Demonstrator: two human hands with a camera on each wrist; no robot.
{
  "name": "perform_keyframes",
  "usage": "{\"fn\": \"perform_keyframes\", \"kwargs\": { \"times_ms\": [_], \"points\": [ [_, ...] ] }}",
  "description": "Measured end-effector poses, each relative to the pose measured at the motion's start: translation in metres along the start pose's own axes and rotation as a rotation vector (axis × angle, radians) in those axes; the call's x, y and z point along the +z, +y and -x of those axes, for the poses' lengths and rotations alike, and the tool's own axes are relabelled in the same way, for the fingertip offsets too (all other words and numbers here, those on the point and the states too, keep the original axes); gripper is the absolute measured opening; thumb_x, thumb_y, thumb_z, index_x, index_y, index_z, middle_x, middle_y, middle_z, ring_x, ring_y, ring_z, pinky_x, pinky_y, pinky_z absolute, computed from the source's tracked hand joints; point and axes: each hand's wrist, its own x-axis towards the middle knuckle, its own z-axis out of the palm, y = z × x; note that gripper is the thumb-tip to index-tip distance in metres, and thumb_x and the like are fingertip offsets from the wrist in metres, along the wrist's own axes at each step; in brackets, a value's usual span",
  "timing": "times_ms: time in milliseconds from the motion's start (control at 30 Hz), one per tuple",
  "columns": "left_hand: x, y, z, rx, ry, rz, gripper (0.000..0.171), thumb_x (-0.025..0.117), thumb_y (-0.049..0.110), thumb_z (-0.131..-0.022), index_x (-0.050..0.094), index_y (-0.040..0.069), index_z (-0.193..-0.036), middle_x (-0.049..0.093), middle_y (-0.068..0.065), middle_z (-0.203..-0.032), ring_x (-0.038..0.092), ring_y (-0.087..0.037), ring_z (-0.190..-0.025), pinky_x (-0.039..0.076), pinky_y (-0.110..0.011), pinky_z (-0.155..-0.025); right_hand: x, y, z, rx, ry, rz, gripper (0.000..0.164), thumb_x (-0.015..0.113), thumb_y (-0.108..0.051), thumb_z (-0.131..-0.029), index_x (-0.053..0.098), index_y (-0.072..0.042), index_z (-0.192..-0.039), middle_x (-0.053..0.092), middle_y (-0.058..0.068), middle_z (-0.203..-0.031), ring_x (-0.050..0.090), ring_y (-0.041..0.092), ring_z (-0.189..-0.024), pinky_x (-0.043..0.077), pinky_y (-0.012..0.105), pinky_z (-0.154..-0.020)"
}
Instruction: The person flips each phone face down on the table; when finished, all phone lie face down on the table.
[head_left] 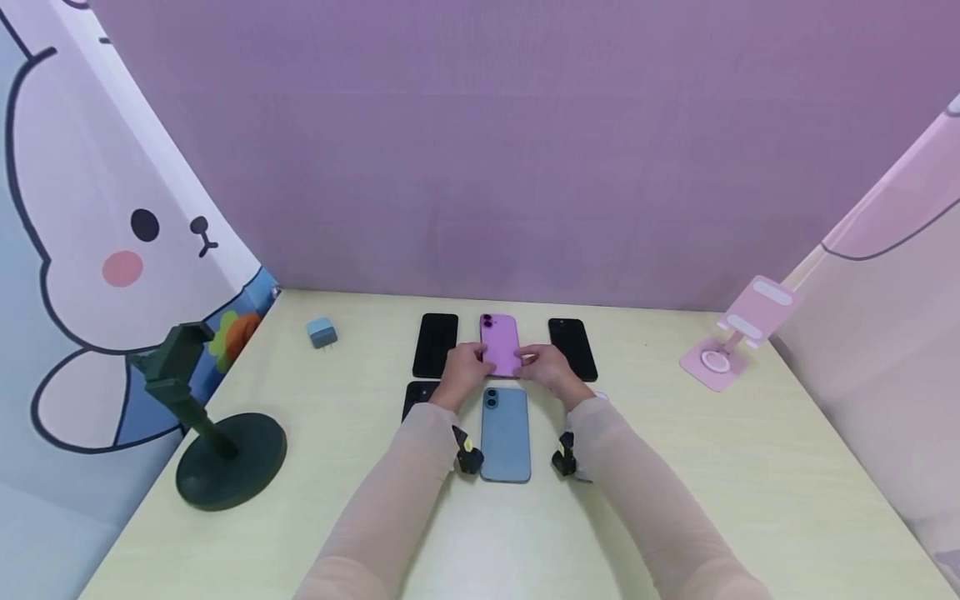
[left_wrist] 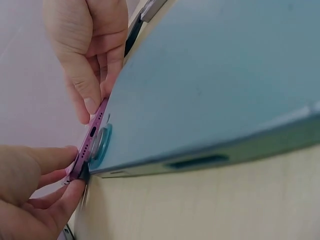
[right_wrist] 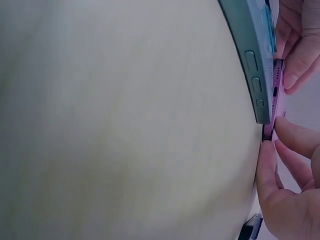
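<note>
A purple phone [head_left: 500, 337] lies back up in the far row, its camera end away from me. My left hand [head_left: 465, 368] pinches its lower left edge, while my right hand [head_left: 550, 368] holds the lower right corner between thumb and fingers. In the left wrist view, the bottom edge of the purple phone [left_wrist: 92, 134] shows its port between both hands. Right below it on the table is a blue phone [head_left: 506, 442], also back up. Black phones [head_left: 435, 346] [head_left: 572, 348] flank the purple one.
A dark phone [head_left: 417, 392] is partly covered by my left wrist, and a pale one [head_left: 602, 395] by my right sleeve. A dark green stand [head_left: 232, 462] is at left, a blue charger [head_left: 322, 333] behind it. At right stands a pink phone stand [head_left: 757, 308]. A purple wall [head_left: 525, 167] closes the back.
</note>
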Motion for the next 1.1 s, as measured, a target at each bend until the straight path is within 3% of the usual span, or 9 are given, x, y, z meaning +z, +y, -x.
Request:
{"fn": "perform_keyframes", "kwargs": {
  "times_ms": [433, 600, 700, 867, 1100],
  "points": [
    [0.004, 0.001, 0.001, 0.034, -0.01, -0.138, 0.036, 0.062, 0.001, -0.091, 0.06, -0.009, -0.125, 0.056, -0.024, -0.127, 0.051, -0.033, -0.122, 0.043, -0.041, -0.1, 0.006, -0.002, -0.001, -0.031, 0.022, 0.088, 0.041, 0.074, -0.004, -0.085, 0.065, -0.004, -0.125, 0.066, 0.014, -0.109, 0.06, 0.024, -0.095, 0.05, 0.035, -0.084],
    [-0.002, 0.002, 0.002, 0.029, -0.042, -0.099, 0.032, 0.064, 0.005, -0.092, 0.063, -0.006, -0.122, 0.062, -0.02, -0.12, 0.059, -0.028, -0.107, 0.05, -0.039, -0.091, 0.002, -0.007, 0.0, -0.031, 0.021, 0.14, 0.04, 0.073, -0.006, -0.086, 0.065, -0.004, -0.125, 0.065, 0.014, -0.113, 0.06, 0.024, -0.095, 0.049, 0.036, -0.083],
    [-0.015, -0.002, 0.004, 0.044, -0.043, -0.081, 0.033, 0.066, 0.008, -0.092, 0.064, -0.003, -0.123, 0.064, -0.017, -0.118, 0.061, -0.026, -0.101, 0.052, -0.038, -0.086, 0.006, -0.015, 0.002, -0.057, 0.021, 0.173, 0.039, 0.07, -0.009, -0.087, 0.064, -0.004, -0.126, 0.064, 0.015, -0.115, 0.06, 0.026, -0.098, 0.05, 0.038, -0.084],
    [-0.046, -0.014, 0.005, 0.107, 0.025, -0.051, 0.038, 0.067, 0.009, -0.092, 0.061, -0.002, -0.127, 0.062, -0.018, -0.117, 0.06, -0.028, -0.105, 0.051, -0.039, -0.088, 0.019, -0.035, 0.007, -0.128, -0.005, 0.155, 0.038, 0.066, -0.012, -0.092, 0.062, -0.003, -0.129, 0.061, 0.019, -0.12, 0.06, 0.031, -0.105, 0.051, 0.04, -0.087],
    [-0.085, -0.045, 0.008, 0.082, 0.13, -0.038, 0.034, 0.065, 0.005, -0.092, 0.062, -0.005, -0.124, 0.062, -0.021, -0.114, 0.059, -0.031, -0.104, 0.048, -0.041, -0.089, 0.051, -0.054, 0.009, -0.154, -0.051, 0.115, 0.04, 0.066, -0.011, -0.092, 0.06, -0.003, -0.131, 0.061, 0.017, -0.117, 0.063, 0.025, -0.093, 0.053, 0.035, -0.079]
  ]
}}
